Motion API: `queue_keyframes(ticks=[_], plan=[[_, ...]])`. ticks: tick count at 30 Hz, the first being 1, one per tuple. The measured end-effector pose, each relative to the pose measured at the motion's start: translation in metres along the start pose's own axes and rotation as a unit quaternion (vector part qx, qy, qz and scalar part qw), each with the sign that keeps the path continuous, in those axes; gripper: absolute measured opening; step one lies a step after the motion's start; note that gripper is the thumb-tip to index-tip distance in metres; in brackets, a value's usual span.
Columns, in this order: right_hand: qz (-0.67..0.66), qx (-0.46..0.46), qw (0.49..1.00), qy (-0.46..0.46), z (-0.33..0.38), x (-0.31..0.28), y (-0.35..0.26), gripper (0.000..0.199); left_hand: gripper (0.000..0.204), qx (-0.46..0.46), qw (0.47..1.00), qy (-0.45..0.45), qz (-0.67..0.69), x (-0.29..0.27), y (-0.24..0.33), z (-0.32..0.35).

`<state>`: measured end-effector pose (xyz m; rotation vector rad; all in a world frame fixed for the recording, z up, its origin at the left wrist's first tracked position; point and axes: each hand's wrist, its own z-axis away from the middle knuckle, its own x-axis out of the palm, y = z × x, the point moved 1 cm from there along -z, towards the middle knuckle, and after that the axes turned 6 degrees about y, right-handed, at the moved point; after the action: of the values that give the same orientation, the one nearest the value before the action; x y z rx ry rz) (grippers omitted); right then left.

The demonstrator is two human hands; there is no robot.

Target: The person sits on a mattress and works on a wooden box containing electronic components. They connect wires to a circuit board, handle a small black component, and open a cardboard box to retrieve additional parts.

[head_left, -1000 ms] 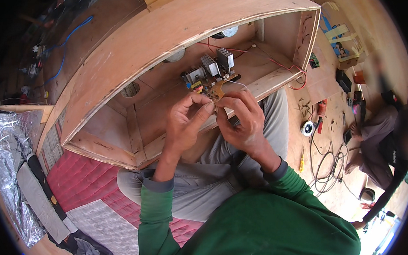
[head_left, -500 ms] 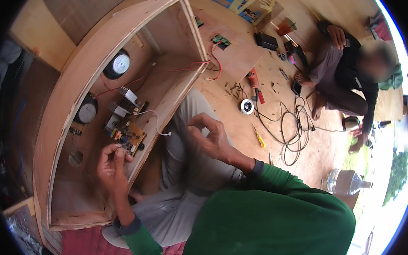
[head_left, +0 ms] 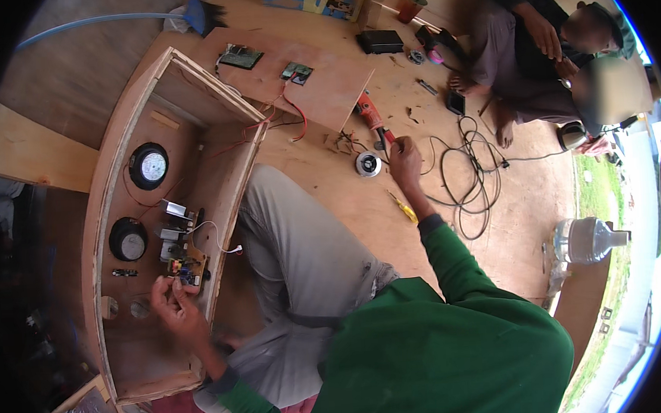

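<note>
We pinch the small circuit board (head_left: 188,271) inside the plywood speaker cabinet (head_left: 112,173) with our left hand (head_left: 173,308) while our right hand (head_left: 405,161) closes around the red-handled soldering iron (head_left: 374,118), which likely must come to the board.

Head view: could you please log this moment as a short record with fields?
left hand: grip on circuit board inside wooden box
right hand: stretched out to the floor, at the red tool
in box: two round speakers
on floor: black cable, yellow screwdriver, plastic bottle
nearby: seated person
</note>
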<state>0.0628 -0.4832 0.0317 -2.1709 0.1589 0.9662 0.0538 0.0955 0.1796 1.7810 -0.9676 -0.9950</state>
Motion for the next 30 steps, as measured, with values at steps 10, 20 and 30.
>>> queue_keyframes(ticks=[10,20,30], plan=[[0.101,-0.096,0.961,-0.240,-0.067,0.070,0.142,0.035,0.014,-0.066,0.991,0.020,0.113,0.012,-0.002,0.013],[-0.579,0.147,0.758,-0.263,-0.004,0.022,-0.147,0.046,0.018,-0.256,0.898,0.240,0.265,-0.037,-0.013,0.027],[-0.408,0.216,0.488,-0.741,0.225,0.001,-0.494,0.051,0.014,-0.277,0.911,0.290,0.094,-0.040,-0.011,0.026]])
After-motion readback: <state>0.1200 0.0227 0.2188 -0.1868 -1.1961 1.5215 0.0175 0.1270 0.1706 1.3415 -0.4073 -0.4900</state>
